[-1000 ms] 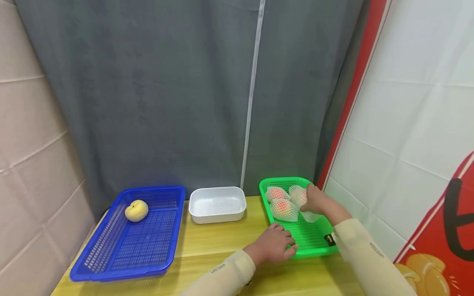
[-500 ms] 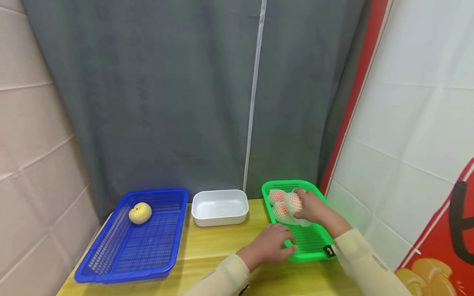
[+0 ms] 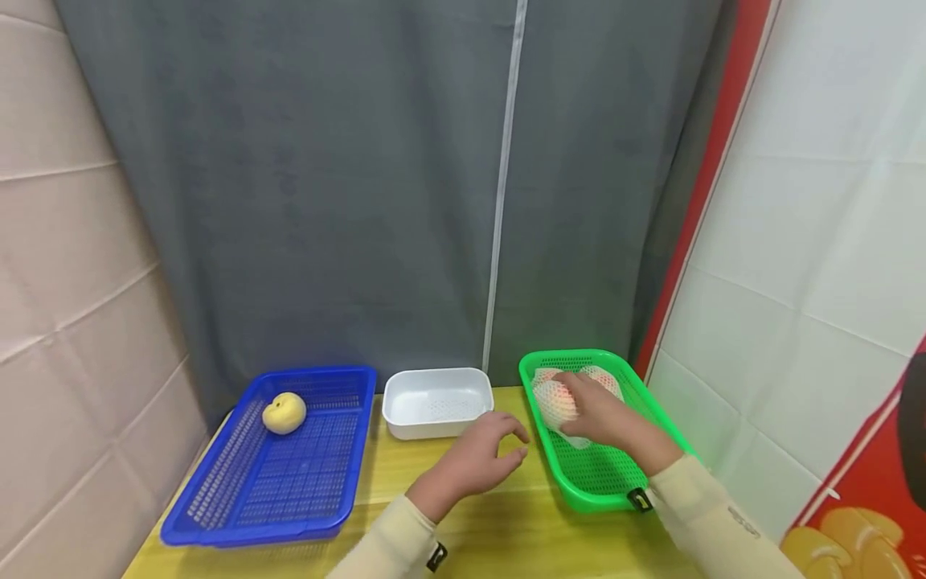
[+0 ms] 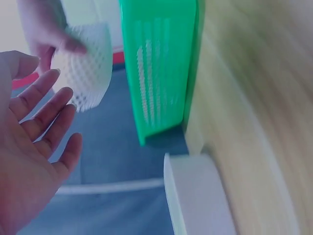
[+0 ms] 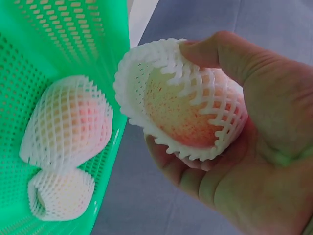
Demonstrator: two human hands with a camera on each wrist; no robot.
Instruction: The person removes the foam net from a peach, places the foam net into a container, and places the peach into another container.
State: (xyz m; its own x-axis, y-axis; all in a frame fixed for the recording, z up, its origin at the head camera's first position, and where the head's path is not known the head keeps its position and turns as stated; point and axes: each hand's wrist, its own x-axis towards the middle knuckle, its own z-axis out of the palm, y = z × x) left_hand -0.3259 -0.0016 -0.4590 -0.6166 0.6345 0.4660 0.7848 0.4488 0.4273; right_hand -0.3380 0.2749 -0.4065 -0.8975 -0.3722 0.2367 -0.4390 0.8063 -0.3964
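Note:
In the right wrist view my right hand (image 5: 274, 117) grips a peach (image 5: 186, 112) in a white foam net, thumb on top and fingers beneath. The net's open end shows yellowish, red-speckled skin. In the head view this hand is above the left side of the green basket (image 3: 600, 474). Two more netted peaches, a larger one (image 5: 71, 127) and a smaller-looking one (image 5: 63, 195), lie in that basket. My left hand (image 3: 473, 457) hovers left of the basket, in front of the white tray (image 3: 427, 431). Its fingers are spread and loosely bent around nothing in the left wrist view.
At the left of the wooden table (image 3: 506, 531) stands a blue basket (image 3: 297, 490) with a bare yellow peach (image 3: 284, 413) in its far left part. A grey curtain (image 3: 347, 201) hangs behind the containers. A white wall panel (image 3: 788, 257) rises at the right.
My right hand has lifted a netted peach and moved left with it over the basket's left side. The left hand has left the green basket's near edge, moving left, its fingers opening.

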